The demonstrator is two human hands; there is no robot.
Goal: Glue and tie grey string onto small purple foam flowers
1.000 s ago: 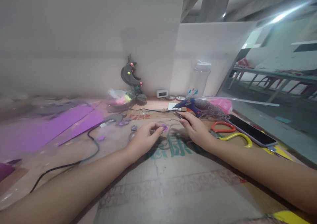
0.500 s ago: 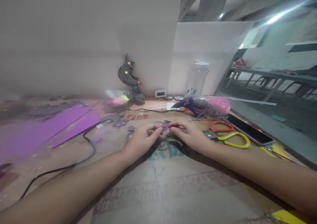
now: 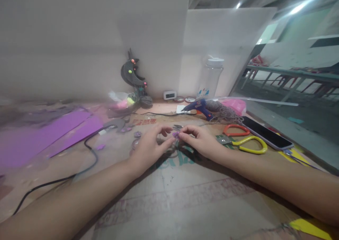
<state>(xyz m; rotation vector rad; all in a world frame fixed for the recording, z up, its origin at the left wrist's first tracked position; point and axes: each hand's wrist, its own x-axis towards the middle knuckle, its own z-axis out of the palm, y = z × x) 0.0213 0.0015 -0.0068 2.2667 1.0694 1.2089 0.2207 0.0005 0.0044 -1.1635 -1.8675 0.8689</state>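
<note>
A small purple paper flower point(image 3: 175, 134) is pinched between the thumb and fingertips of my right hand point(image 3: 200, 139), above the cardboard. My left hand point(image 3: 150, 144) is open, its thumb tip close to the flower's left side and its fingers lifted apart from the thumb. Whether that thumb touches the petals is hard to make out. Just behind the flower lie thin metal tips point(image 3: 177, 127), partly hidden. Another small purple flower point(image 3: 137, 134) rests left of my left hand, and a flat purple cut-out point(image 3: 100, 147) lies farther left.
Scissors with one yellow handle point(image 3: 251, 144) and one red handle point(image 3: 236, 130) lie right of my right hand, beside a phone point(image 3: 267, 132). Behind are a blue glue gun point(image 3: 200, 107), grey yarn point(image 3: 222, 112) and a bottle point(image 3: 210, 77). Purple sheets point(image 3: 47, 134) and a black cable point(image 3: 50, 181) occupy the left.
My left fingers have come apart and let go of the flower, which stays in my right hand. The camera view has shifted slightly.
</note>
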